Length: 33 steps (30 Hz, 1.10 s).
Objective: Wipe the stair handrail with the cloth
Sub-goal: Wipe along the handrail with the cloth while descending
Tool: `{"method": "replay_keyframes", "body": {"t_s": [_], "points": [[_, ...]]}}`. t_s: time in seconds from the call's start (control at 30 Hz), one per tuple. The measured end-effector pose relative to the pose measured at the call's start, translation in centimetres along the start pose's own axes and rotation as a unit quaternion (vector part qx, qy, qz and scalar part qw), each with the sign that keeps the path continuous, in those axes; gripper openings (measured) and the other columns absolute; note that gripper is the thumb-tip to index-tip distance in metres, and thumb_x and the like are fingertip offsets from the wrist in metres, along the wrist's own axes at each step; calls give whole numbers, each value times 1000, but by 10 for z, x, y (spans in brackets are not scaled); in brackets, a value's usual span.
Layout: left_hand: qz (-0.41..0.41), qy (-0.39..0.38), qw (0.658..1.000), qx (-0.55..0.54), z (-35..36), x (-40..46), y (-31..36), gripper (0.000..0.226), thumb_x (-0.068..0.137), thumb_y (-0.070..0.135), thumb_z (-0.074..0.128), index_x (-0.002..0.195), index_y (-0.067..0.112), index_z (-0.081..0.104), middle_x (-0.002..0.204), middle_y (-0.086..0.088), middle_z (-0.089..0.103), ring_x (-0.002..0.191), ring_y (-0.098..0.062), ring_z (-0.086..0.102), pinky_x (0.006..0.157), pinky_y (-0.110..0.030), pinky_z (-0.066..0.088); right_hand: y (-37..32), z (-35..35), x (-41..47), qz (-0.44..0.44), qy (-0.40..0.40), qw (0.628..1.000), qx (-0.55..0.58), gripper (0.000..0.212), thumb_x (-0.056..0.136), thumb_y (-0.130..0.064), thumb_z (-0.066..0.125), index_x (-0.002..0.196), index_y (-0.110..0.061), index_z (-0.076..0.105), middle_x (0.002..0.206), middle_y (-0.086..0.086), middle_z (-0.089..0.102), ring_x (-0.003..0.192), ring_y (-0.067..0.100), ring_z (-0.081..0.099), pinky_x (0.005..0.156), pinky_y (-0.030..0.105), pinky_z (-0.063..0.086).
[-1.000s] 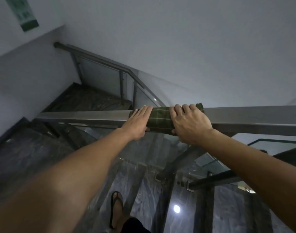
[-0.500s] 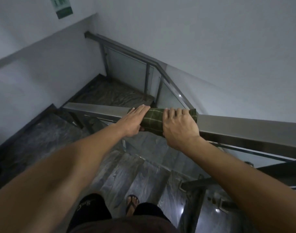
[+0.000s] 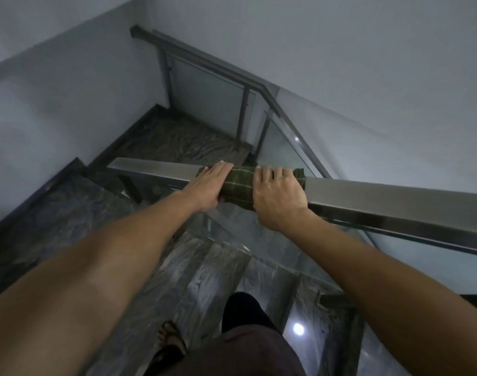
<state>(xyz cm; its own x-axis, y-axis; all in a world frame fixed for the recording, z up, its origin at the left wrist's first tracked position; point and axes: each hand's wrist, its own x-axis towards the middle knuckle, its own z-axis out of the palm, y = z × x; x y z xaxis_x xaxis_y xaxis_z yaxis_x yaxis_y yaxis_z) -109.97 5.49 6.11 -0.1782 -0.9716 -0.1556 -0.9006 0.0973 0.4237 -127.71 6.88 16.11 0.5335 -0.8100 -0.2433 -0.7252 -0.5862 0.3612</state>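
A dark green checked cloth (image 3: 240, 187) is wrapped over a flat steel stair handrail (image 3: 381, 198) that slopes down toward the left. My left hand (image 3: 209, 187) presses the cloth's left end onto the rail, fingers laid over the top. Gripping the right part of the cloth and the rail is my right hand (image 3: 279, 198), with its fingers curled over the far edge. A strip of cloth shows between the two hands and past my right hand's fingers.
Dark marble steps (image 3: 199, 280) descend below me toward a landing (image 3: 177, 139). A second handrail with glass panels (image 3: 213, 90) runs down along the far wall. My sandalled foot (image 3: 172, 343) stands on a step. Pale walls surround the stairwell.
Both hands have slid the cloth down the rail toward its lower left end. My view has shifted as I stepped down the stairs.
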Motion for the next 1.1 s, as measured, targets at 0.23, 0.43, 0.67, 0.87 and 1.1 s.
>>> {"method": "replay_keyframes", "body": {"t_s": [0.23,0.43,0.67,0.87,1.1], "points": [[7,18,1000,15,16,9,-115,91,76,13,74,146,16,16,156,-14,18,142,-34,23,116,-45,22,-82,19,81,4,19,1000,4,70,89,-43,48,138,3,30,125,22,52,107,36,53,91,45,42],[10,5,1000,17,23,13,-186,92,77,14,73,147,12,13,156,-17,16,143,-34,20,119,-44,16,-135,29,136,4,12,1000,-14,67,92,-39,44,141,4,26,128,24,51,107,38,53,90,46,41],[11,5,1000,21,32,23,-269,89,76,6,69,146,11,15,155,-16,19,142,-36,23,117,-47,20,-191,42,199,-3,9,1000,-10,69,90,-40,46,139,4,29,124,24,52,104,38,54,86,45,42],[7,3,1000,24,48,35,-363,91,72,-1,69,144,15,16,154,-15,21,140,-37,27,114,-50,25,-253,56,264,-6,17,1000,0,67,90,-43,45,135,4,32,123,23,52,103,37,53,87,45,41],[15,13,1000,-2,49,36,-416,86,74,3,70,142,16,20,149,-10,26,129,-35,37,111,-49,29,-295,61,305,7,6,1000,5,65,89,-45,46,132,2,36,119,22,54,99,35,54,86,44,43]]}}
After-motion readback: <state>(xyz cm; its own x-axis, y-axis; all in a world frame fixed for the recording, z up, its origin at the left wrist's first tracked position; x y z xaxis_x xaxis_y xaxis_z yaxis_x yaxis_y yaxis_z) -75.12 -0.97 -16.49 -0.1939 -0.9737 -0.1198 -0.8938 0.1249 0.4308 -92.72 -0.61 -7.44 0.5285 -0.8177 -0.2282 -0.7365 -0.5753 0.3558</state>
